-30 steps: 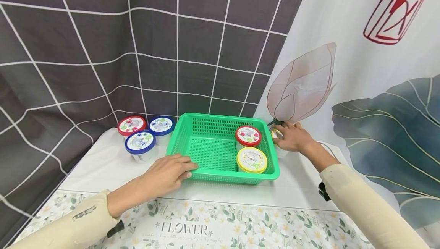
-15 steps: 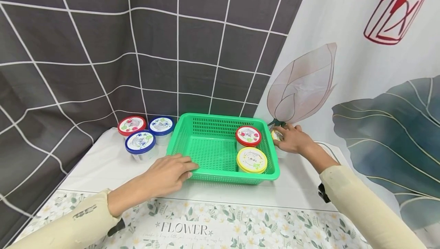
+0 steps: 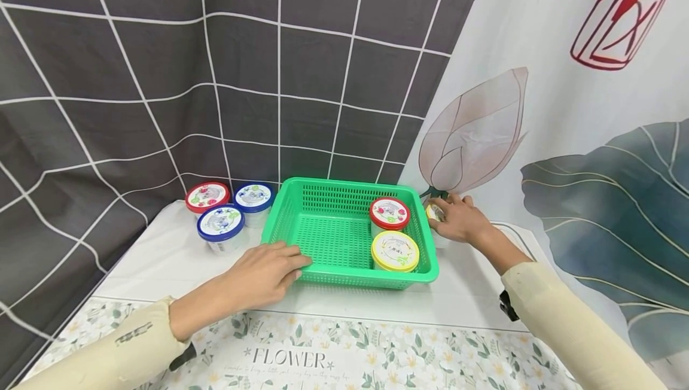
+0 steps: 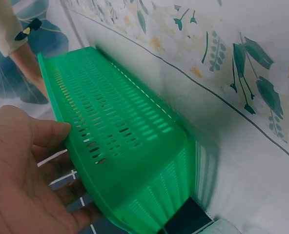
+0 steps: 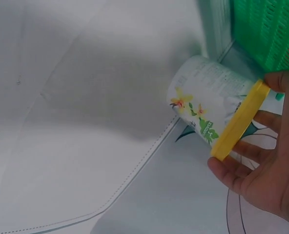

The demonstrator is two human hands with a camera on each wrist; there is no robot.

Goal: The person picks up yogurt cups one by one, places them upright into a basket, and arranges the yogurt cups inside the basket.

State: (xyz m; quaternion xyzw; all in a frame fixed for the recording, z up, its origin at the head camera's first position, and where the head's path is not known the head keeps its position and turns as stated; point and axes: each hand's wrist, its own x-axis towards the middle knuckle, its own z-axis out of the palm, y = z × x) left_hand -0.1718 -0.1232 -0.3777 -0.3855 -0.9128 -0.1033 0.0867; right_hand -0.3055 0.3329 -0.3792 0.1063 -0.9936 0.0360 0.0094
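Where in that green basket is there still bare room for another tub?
The basket floor is bare across its left and middle, from the left wall to the red-lid tub and yellow-lid tub. Those two crowd the right side.

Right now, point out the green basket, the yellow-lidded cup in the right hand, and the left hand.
green basket (image 3: 344,278), head view, front rim
yellow-lidded cup (image 5: 205,105), right wrist view, printed side wall
left hand (image 3: 262,271), head view, back of hand

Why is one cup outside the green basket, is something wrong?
Nothing looks spilled or broken. The right hand grips a yellow-lidded cup just outside the green basket; its lid is on. The left hand rests on the basket's front edge. The other cups stand upright.
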